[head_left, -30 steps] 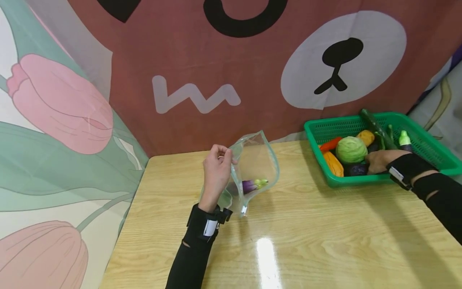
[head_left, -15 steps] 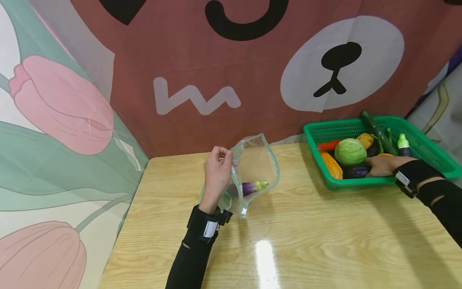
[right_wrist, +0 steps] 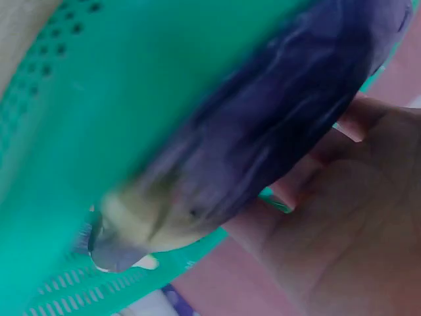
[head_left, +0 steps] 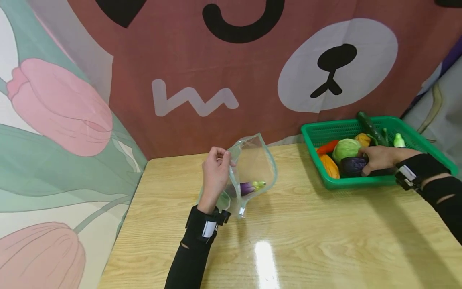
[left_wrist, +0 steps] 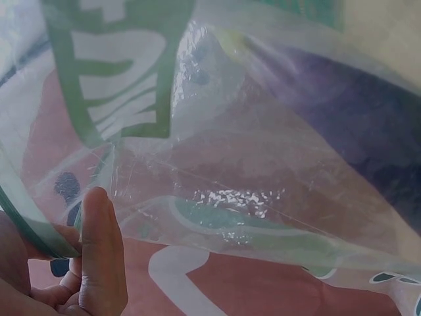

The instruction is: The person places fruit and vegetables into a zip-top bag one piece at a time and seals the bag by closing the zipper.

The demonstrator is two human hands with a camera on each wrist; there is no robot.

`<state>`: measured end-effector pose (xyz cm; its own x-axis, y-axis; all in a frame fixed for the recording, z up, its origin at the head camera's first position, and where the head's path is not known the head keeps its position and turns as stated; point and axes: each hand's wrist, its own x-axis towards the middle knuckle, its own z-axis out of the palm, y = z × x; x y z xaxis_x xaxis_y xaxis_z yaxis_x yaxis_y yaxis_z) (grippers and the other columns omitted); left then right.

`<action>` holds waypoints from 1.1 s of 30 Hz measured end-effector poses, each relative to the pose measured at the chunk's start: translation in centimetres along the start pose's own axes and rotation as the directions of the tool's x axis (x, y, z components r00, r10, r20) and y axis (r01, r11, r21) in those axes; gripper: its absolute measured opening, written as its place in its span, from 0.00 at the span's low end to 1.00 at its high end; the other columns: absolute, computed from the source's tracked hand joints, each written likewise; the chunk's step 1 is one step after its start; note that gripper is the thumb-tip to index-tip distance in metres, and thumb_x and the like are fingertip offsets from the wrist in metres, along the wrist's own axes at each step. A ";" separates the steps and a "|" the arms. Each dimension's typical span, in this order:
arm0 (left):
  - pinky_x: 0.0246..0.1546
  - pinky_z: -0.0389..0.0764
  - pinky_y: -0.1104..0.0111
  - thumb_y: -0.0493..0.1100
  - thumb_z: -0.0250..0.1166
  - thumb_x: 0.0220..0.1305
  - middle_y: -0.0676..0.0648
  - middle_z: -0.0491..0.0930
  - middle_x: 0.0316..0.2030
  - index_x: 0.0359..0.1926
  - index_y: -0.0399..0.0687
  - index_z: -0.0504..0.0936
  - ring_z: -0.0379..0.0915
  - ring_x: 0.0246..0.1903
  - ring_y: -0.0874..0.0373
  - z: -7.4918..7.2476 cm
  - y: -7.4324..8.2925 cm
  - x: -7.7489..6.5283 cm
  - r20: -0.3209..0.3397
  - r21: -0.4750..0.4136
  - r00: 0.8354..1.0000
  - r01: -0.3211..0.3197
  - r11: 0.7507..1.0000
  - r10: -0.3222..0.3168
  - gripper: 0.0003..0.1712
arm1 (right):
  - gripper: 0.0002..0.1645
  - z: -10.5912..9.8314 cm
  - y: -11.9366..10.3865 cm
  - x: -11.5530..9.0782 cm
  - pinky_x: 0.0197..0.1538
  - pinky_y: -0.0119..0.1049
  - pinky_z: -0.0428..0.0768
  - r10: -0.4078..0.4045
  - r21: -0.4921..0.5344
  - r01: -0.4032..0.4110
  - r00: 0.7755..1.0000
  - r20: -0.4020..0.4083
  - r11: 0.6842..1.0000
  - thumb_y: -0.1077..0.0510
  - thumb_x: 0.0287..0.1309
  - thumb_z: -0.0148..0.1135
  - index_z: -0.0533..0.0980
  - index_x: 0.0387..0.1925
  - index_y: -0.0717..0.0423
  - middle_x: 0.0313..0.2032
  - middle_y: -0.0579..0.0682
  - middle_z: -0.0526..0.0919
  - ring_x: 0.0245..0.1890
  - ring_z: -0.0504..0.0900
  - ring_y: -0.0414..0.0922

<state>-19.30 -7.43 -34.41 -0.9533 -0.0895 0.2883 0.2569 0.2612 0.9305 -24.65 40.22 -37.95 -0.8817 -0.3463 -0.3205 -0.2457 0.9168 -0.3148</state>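
Note:
My left hand [head_left: 216, 170] pinches the edge of a clear zip bag [head_left: 254, 156], which stands with its mouth spread. Inside lies an eggplant [head_left: 247, 188], purple with a pale green end. Seen from the left wrist, the same eggplant [left_wrist: 329, 99] shows through the plastic, and the fingers [left_wrist: 102, 257] hold the pale green seal strip. At the basket, my right hand [head_left: 379, 158] grips a dark purple, wrinkled vegetable [head_left: 351, 166]. The right wrist view shows this vegetable [right_wrist: 263, 112] as long with a pale end, its far side and some fingertips hidden.
The green basket [head_left: 333, 184] stands at the table's back right. In it lie a green cabbage [head_left: 345, 149], a red-orange vegetable [head_left: 326, 147], a yellow-orange one [head_left: 329, 166], a cucumber [head_left: 367, 122] and others. A bear-print cloth [head_left: 198, 132] hangs behind the table [head_left: 306, 241].
My right hand has come up a little, its fingers now over the dark purple vegetable, which shows more and sits slightly higher. The left hand and bag have hardly moved.

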 end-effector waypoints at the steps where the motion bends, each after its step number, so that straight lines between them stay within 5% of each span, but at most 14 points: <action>1: 0.18 0.72 0.70 0.39 0.56 0.69 0.41 0.79 0.32 0.37 0.39 0.72 0.80 0.24 0.55 0.0 0.0 0.0 -0.001 0.000 1.000 -0.001 1.000 0.001 0.06 | 0.39 -0.2 -0.3 -0.1 0.34 0.44 0.73 0.001 0.000 -0.001 1.000 -0.012 1.000 0.53 0.39 0.73 0.67 0.48 0.73 0.37 0.56 0.76 0.33 0.73 0.50; 14: 0.17 0.71 0.71 0.40 0.56 0.69 0.41 0.77 0.31 0.36 0.41 0.72 0.80 0.22 0.56 -0.1 0.2 0.0 -0.008 0.016 1.000 -0.007 1.000 0.007 0.06 | 0.45 -3.1 -4.6 -1.0 0.34 0.43 0.78 -0.046 0.059 0.063 0.964 -0.262 0.996 0.50 0.47 0.73 0.60 0.60 0.65 0.45 0.66 0.75 0.35 0.78 0.53; 20: 0.16 0.71 0.71 0.41 0.56 0.69 0.41 0.78 0.30 0.36 0.40 0.72 0.79 0.21 0.56 -0.2 0.4 0.0 -0.002 0.019 1.000 -0.001 1.000 0.001 0.07 | 0.49 -4.6 -7.6 -1.7 0.38 0.55 0.76 -0.068 0.107 0.124 0.904 -0.422 0.986 0.50 0.49 0.72 0.57 0.67 0.58 0.52 0.68 0.71 0.43 0.75 0.61; 24: 0.15 0.70 0.71 0.41 0.56 0.69 0.42 0.78 0.30 0.36 0.41 0.72 0.79 0.20 0.57 -0.2 0.5 0.0 0.004 0.022 1.000 0.000 1.000 0.000 0.07 | 0.49 -5.3 -10.2 -2.4 0.39 0.60 0.73 -0.103 0.108 0.188 0.839 -0.535 0.976 0.53 0.49 0.72 0.56 0.67 0.61 0.55 0.68 0.67 0.45 0.73 0.63; 27: 0.15 0.71 0.71 0.41 0.56 0.69 0.42 0.78 0.29 0.36 0.41 0.72 0.79 0.20 0.57 -0.3 0.6 0.0 0.004 0.014 1.000 0.002 1.000 -0.002 0.07 | 0.49 -5.6 -12.3 -3.1 0.41 0.44 0.76 -0.129 0.111 0.243 0.787 -0.604 0.964 0.56 0.47 0.73 0.56 0.67 0.61 0.56 0.66 0.67 0.46 0.72 0.60; 31: 0.16 0.72 0.71 0.40 0.57 0.69 0.42 0.78 0.28 0.36 0.40 0.72 0.79 0.20 0.57 -0.3 0.6 0.0 -0.007 0.011 1.000 0.005 1.000 -0.005 0.07 | 0.49 -5.6 -15.1 -4.0 0.35 0.17 0.69 -0.131 0.181 0.331 0.733 -0.667 0.926 0.61 0.45 0.74 0.58 0.66 0.56 0.56 0.61 0.69 0.46 0.71 0.43; 33: 0.15 0.71 0.72 0.40 0.57 0.68 0.42 0.78 0.27 0.35 0.40 0.72 0.79 0.19 0.57 -0.3 0.6 0.0 -0.014 0.013 1.000 0.002 1.000 -0.002 0.07 | 0.49 -5.4 -16.4 -4.2 0.36 0.14 0.69 -0.140 0.223 0.391 0.712 -0.688 0.893 0.64 0.44 0.73 0.57 0.66 0.55 0.57 0.58 0.68 0.45 0.70 0.37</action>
<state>-19.12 -7.54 -33.82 -0.9516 -0.1033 0.2896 0.2528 0.2732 0.9281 -19.10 27.72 -26.63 -0.8707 -0.2387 0.4301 -0.4743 0.6389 -0.6056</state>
